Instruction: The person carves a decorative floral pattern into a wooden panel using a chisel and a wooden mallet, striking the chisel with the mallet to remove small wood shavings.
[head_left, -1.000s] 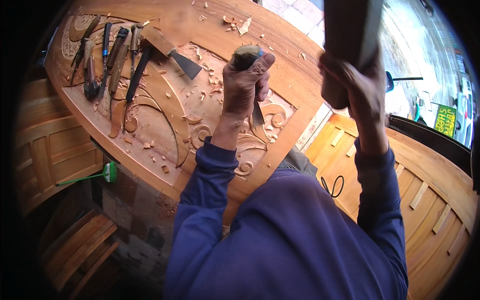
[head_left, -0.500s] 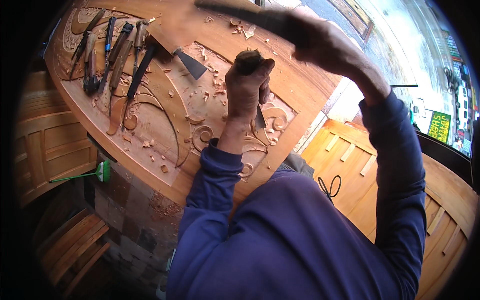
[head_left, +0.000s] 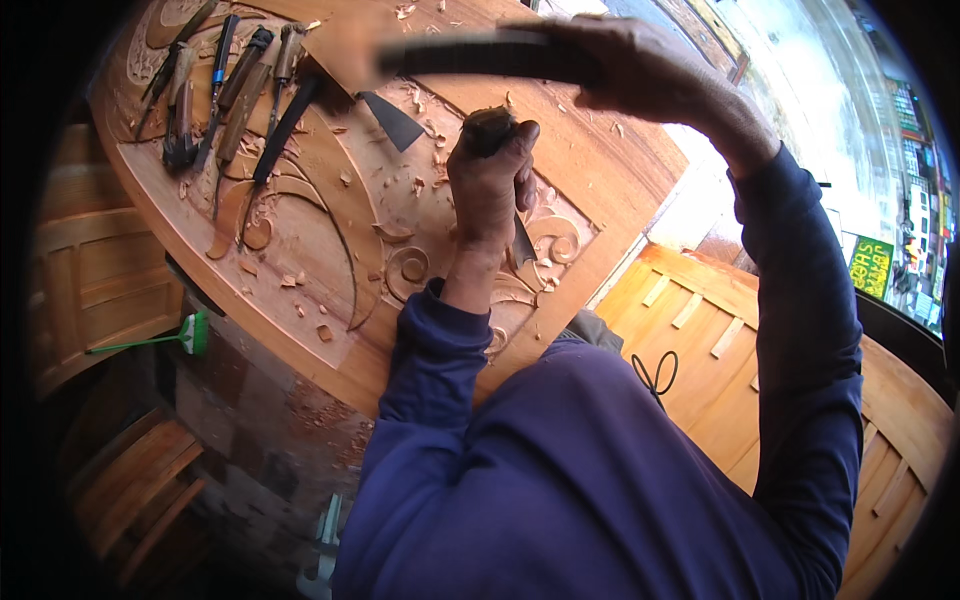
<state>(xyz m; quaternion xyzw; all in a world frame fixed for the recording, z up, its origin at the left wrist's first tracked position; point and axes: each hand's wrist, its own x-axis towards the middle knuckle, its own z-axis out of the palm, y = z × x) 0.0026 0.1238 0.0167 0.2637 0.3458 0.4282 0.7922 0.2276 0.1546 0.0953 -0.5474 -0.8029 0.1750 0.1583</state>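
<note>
My left hand point(head_left: 490, 190) is closed round a chisel, its thumb near the butt of the dark wooden handle point(head_left: 488, 130). The chisel's blade point(head_left: 522, 243) comes out below my fist, over the carved scrolls of a wooden panel point(head_left: 310, 235). My right hand point(head_left: 650, 75), raised to the right, grips the dark handle point(head_left: 490, 58) of a mallet. Blurred by motion, the mallet's light brown head point(head_left: 345, 40) lies left of and apart from the chisel's butt. Whether the blade touches the wood I cannot tell.
Several carving tools point(head_left: 235, 105) lie at the panel's left, among wood shavings point(head_left: 290, 280). A flat dark blade point(head_left: 392, 120) lies beyond my left hand. Another wooden panel point(head_left: 690, 310) stands at right. A green broom point(head_left: 193, 333) and slatted wood point(head_left: 140, 490) are below left.
The mallet's handle has swung from a slant to nearly level, its head end coming nearer to me. My left hand keeps its hold on the chisel. The view has shifted slightly.
</note>
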